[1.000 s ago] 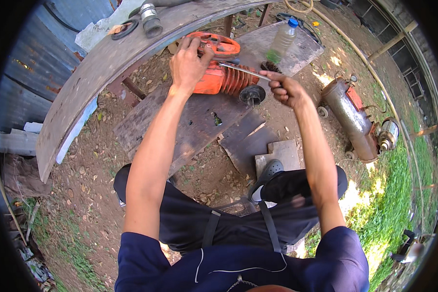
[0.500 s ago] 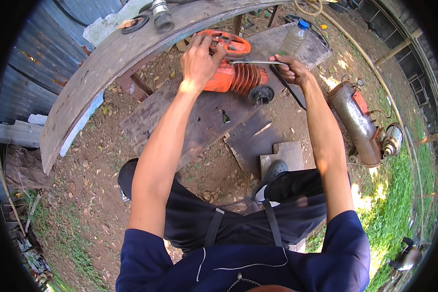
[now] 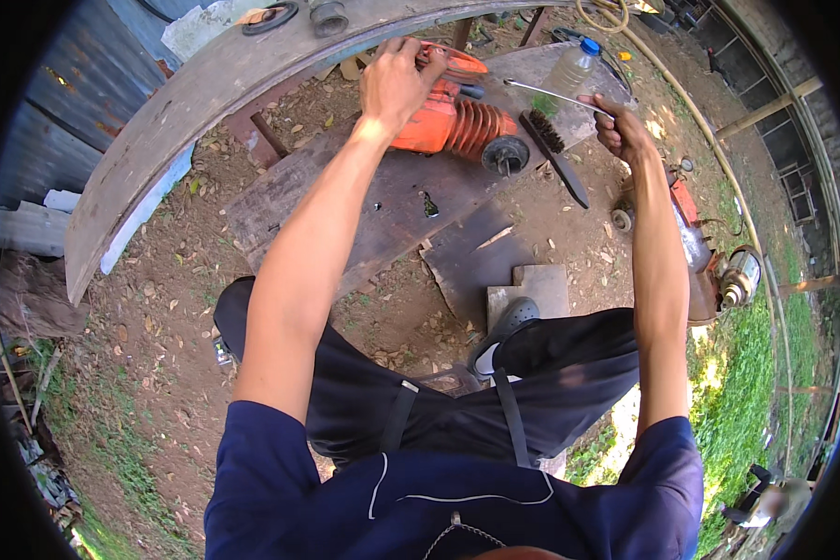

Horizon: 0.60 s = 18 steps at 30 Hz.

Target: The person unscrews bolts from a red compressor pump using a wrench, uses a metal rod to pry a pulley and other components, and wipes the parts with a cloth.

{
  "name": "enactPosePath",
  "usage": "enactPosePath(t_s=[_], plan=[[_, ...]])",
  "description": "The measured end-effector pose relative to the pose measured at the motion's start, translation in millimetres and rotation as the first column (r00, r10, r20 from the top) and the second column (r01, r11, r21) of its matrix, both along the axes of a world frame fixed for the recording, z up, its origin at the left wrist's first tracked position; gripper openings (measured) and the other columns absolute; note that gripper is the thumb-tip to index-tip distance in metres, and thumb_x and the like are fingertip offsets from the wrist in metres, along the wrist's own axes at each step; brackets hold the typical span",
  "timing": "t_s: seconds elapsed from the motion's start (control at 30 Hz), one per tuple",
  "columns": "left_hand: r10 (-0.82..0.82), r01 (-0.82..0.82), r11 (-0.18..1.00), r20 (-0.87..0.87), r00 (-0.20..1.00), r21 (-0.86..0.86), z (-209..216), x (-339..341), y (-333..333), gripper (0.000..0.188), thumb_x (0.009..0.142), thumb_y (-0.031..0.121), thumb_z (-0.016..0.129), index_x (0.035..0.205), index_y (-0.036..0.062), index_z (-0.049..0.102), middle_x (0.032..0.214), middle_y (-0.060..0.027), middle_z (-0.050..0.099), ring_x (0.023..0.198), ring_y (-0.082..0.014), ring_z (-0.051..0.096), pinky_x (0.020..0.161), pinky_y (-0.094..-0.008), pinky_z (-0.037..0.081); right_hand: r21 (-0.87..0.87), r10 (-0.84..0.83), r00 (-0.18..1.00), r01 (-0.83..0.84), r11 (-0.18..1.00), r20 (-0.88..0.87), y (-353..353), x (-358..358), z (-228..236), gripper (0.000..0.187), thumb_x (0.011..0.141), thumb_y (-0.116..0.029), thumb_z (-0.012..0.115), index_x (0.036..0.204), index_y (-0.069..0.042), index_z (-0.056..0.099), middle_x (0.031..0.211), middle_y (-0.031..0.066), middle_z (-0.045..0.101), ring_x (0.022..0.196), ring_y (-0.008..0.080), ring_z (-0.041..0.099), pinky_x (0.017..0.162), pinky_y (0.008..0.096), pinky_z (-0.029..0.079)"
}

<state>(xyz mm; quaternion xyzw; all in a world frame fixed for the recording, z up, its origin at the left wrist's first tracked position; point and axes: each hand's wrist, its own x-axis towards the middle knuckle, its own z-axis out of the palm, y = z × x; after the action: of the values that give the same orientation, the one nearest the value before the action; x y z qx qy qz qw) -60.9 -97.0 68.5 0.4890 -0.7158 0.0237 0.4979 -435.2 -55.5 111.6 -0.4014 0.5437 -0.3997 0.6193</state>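
Observation:
An orange machine point(image 3: 425, 129) lies on a wooden board, with a ribbed orange bellows point(image 3: 478, 128) and a black round end piece point(image 3: 507, 155) toward the right. My left hand point(image 3: 397, 86) is closed over the round orange part point(image 3: 464, 63) at its far side, partly hiding it. In my right hand point(image 3: 623, 131) is a slender metal wrench point(image 3: 553, 93), gripped by one end. Its other end points left, in the air, apart from the machine. A black-bristled brush point(image 3: 565, 171) lies between the machine and my right hand.
A clear plastic bottle point(image 3: 569, 70) with a blue cap stands behind the brush. A curved wooden bench point(image 3: 187, 126) with a black ring point(image 3: 269, 19) and a metal fitting point(image 3: 329, 19) arches along the left. To the right, a rusty metal tank point(image 3: 695, 247) sits partly behind my right forearm.
My right hand has drawn the wrench away from the machine, to the right. The brush now shows more fully. My left hand stays on the orange part, and the view has shifted slightly.

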Motion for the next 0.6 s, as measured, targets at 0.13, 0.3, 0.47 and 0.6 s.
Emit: enactPosePath(t_s=[0.13, 0.3, 0.47, 0.6], plan=[[0.003, -0.004, 0.999, 0.009, 1.0, 0.034, 1.7, -1.9, -11.2, 0.043, 0.093, 0.042, 0.057, 0.101, 0.0015, 0.068, 0.107, -0.0182, 0.067, 0.091, -0.042, 0.066, 0.077, -0.05, 0.053, -0.146, 0.037, 0.981, -0.009, 0.989, 0.19, 42.7, 8.3, -2.0, 0.038, 0.106, -0.026, 0.046, 0.133, 0.0, 0.054, 0.071, -0.0033, 0.048, 0.058, 0.0038, 0.041, 0.047, 0.0182, 0.033], [0.015, -0.016, 0.999, 0.021, 1.0, 0.043, 1.6, -3.8, -19.7, 0.045, 0.092, 0.044, 0.057, 0.097, 0.0011, 0.07, 0.103, -0.02, 0.068, 0.093, -0.0399, 0.066, 0.083, -0.0489, 0.053, -0.204, 0.025, 0.983, 0.012, 0.979, 0.18, 76.5, 34.4, -13.1, 0.03, 0.103, -0.016, 0.052, 0.128, 0.001, 0.055, 0.08, 0.0003, 0.057, 0.069, 0.0093, 0.055, 0.054, 0.0208, 0.042], [0.02, -0.026, 0.995, 0.059, 0.998, 0.095, 4.2, -3.6, -26.7, 0.05, 0.094, 0.05, 0.053, 0.103, 0.003, 0.069, 0.11, -0.0191, 0.067, 0.096, -0.0425, 0.065, 0.083, -0.0499, 0.051, -0.201, -0.019, 0.999, 0.028, 0.979, 0.048, 93.2, 54.5, -32.7, 0.023, 0.102, -0.017, 0.053, 0.12, -0.002, 0.055, 0.082, 0.0013, 0.055, 0.069, 0.0122, 0.055, 0.058, 0.0253, 0.043], [0.038, -0.048, 0.988, 0.071, 0.997, 0.144, 4.7, -3.4, -29.9, 0.053, 0.095, 0.053, 0.05, 0.105, 0.0038, 0.069, 0.111, -0.0211, 0.067, 0.099, -0.0433, 0.064, 0.085, -0.0497, 0.05, -0.21, -0.141, 0.984, 0.117, 0.971, -0.107, 93.6, 70.0, -38.1, 0.02, 0.101, -0.02, 0.056, 0.11, -0.002, 0.057, 0.073, -0.0009, 0.05, 0.06, 0.0104, 0.051, 0.053, 0.0259, 0.039]])
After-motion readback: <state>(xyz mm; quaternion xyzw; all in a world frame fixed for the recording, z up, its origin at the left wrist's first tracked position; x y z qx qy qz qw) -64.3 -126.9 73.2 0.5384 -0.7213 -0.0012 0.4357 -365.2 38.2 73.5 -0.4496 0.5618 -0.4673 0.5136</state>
